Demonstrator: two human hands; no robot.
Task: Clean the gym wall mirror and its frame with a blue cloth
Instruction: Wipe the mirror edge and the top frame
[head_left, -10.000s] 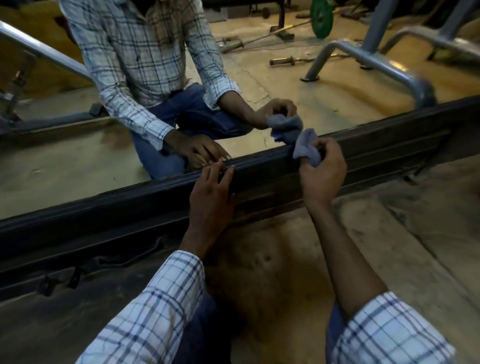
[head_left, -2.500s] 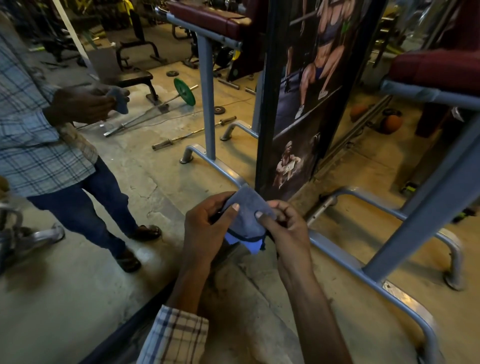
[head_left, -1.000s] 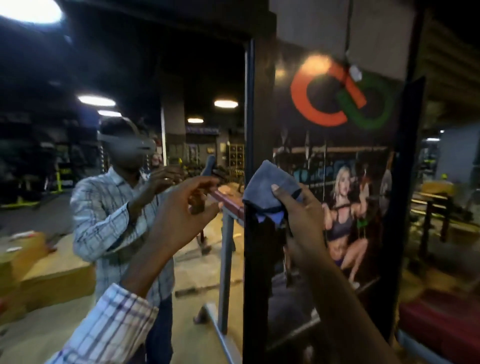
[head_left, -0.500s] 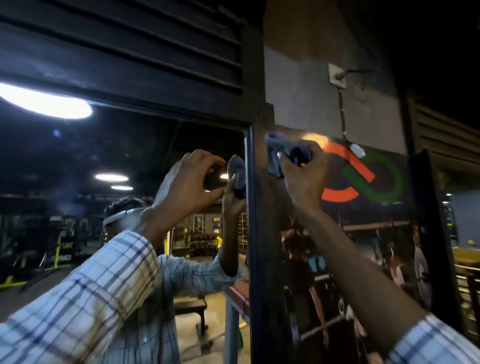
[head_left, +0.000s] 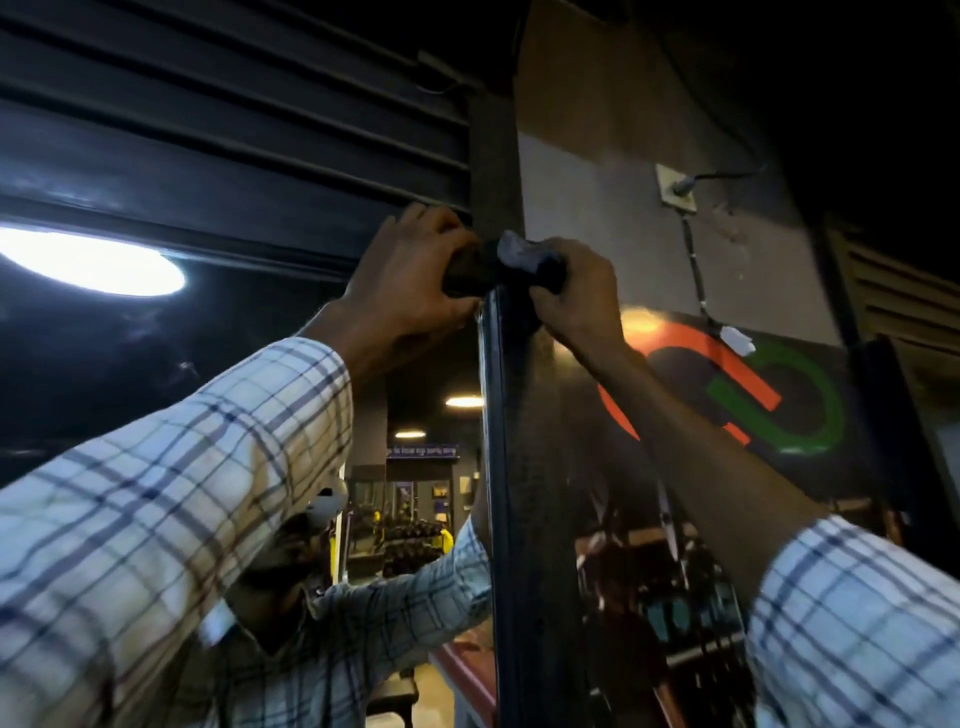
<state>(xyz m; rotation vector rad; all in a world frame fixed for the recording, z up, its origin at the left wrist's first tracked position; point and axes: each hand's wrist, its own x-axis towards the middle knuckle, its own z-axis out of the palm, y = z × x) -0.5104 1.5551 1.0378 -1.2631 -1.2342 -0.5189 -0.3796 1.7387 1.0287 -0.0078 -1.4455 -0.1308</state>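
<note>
We have 2 hands up at the top corner of the frame (head_left: 511, 467). Our right hand (head_left: 576, 291) pinches the bunched blue cloth (head_left: 519, 255) against it; our left hand (head_left: 410, 280) curls its fingers beside the mirror (head_left: 130, 364) (holding anything? cannot tell). Likely risk: the overhead reach weakens pressure, so the cloth may slip and drop.

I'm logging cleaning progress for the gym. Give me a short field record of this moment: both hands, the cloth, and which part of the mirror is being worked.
right hand: grips the bunched blue cloth against the frame
left hand: raised beside it, fingers curled; cannot tell whether it holds the cloth
spot worked: top of the vertical frame bar, at the upper corner
mirror: left of that bar, reflecting a ceiling light
right of frame: poster with orange and green logo
</note>
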